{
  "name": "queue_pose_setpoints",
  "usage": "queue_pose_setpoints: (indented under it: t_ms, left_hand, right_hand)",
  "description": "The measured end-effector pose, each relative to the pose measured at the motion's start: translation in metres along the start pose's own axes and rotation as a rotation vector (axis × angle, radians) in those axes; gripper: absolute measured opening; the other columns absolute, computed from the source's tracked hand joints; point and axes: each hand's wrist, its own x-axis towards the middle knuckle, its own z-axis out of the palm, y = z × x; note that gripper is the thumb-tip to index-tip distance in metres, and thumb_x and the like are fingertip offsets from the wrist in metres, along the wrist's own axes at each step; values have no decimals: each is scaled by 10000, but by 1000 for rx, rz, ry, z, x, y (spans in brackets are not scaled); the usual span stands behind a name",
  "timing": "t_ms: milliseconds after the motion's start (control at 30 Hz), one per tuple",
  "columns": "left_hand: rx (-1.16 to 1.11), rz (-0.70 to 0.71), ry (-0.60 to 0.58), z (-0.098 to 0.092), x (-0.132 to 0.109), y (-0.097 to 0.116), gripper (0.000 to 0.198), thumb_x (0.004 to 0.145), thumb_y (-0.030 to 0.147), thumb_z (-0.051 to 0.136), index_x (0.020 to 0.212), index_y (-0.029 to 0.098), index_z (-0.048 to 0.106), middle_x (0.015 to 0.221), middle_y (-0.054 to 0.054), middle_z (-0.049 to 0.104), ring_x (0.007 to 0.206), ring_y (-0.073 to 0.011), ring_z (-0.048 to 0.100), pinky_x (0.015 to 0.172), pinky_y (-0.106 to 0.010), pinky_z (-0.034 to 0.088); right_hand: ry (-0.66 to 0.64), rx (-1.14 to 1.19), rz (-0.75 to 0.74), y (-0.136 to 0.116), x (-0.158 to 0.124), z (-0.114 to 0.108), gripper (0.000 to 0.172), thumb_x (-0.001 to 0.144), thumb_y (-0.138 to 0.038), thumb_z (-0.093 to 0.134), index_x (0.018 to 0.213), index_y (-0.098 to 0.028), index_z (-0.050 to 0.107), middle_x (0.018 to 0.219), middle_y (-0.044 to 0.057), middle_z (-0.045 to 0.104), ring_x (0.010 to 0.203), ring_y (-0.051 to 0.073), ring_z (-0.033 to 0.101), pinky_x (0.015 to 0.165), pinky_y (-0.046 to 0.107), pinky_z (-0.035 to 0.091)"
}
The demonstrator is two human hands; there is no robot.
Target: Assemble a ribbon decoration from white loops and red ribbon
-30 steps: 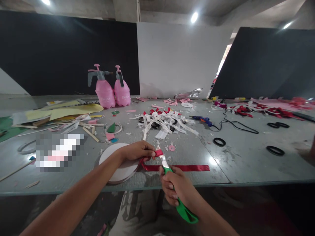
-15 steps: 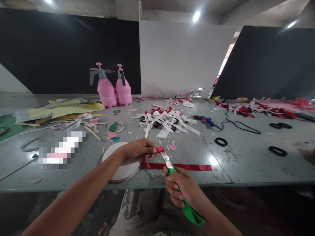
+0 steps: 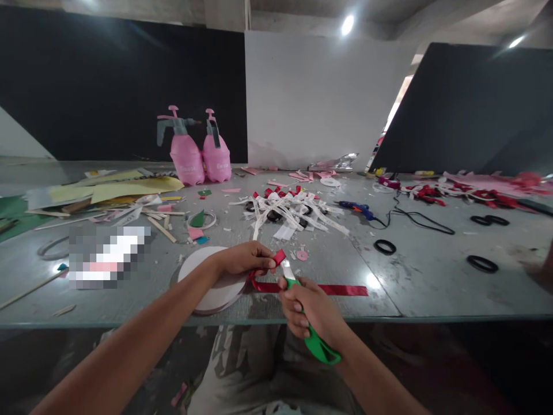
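My left hand (image 3: 248,257) pinches a red ribbon (image 3: 345,290) close to one end, and a short piece of it sticks out past the fingertips. The rest of the ribbon loops down and lies flat along the table toward the right. My right hand (image 3: 311,308) is wrapped round green-handled scissors (image 3: 322,349), whose metal blades point up at the ribbon's end. Whether the blades touch the ribbon I cannot tell. Under my left wrist lie white round discs (image 3: 207,288), partly covered by the forearm.
Beyond my hands lies a heap of white ribbons (image 3: 298,210) with black rings and red bits. A blue glue gun (image 3: 356,208) with a cord sits right of it. Black rings (image 3: 384,247) lie to the right. Two pink spray bottles (image 3: 188,158) stand behind, near yellow sheets (image 3: 133,190).
My right hand and the scissors have shifted slightly left and up, nearer my left hand. The ribbon's short end now tilts more upward.
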Motion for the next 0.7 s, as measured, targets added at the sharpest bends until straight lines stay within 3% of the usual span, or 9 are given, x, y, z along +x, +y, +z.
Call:
queue_pose_setpoints:
  t_ms: [67, 267, 433, 700]
  left_hand:
    - [-17, 1, 13, 0, 0, 1, 423, 832, 520, 599, 734, 111, 649, 550, 11, 495, 519, -86, 395, 516, -220, 284]
    - [35, 5, 7, 1, 0, 4, 420, 844, 472, 600, 611, 125, 559, 561, 3, 506, 532, -87, 405, 538, -226, 308]
    - [-21, -20, 37, 2, 2, 0, 408, 841, 507, 592, 750, 112, 639, 576, 6, 505, 535, -93, 409, 517, -223, 294]
    - [-14, -25, 29, 1, 5, -4, 421, 823, 524, 607, 730, 114, 619, 571, 12, 511, 510, -86, 403, 511, -224, 296]
  right_hand:
    - [-21, -14, -5, -5, 2, 1, 259, 636, -244, 579, 865, -221, 461, 475, -136, 360, 321, 37, 259, 314, 161, 177]
    - [42, -111, 45, -5, -6, -9, 226, 643, -224, 554, 853, -218, 469, 476, -128, 364, 316, 44, 248, 283, 172, 186]
    - [-8, -123, 16, -15, 4, -6, 227, 621, -218, 535, 835, -222, 460, 467, -129, 347, 315, 42, 256, 283, 167, 198]
    - [19, -176, 47, -20, 3, -13, 224, 627, -228, 531, 841, -220, 464, 479, -125, 352, 321, 42, 256, 287, 172, 190]
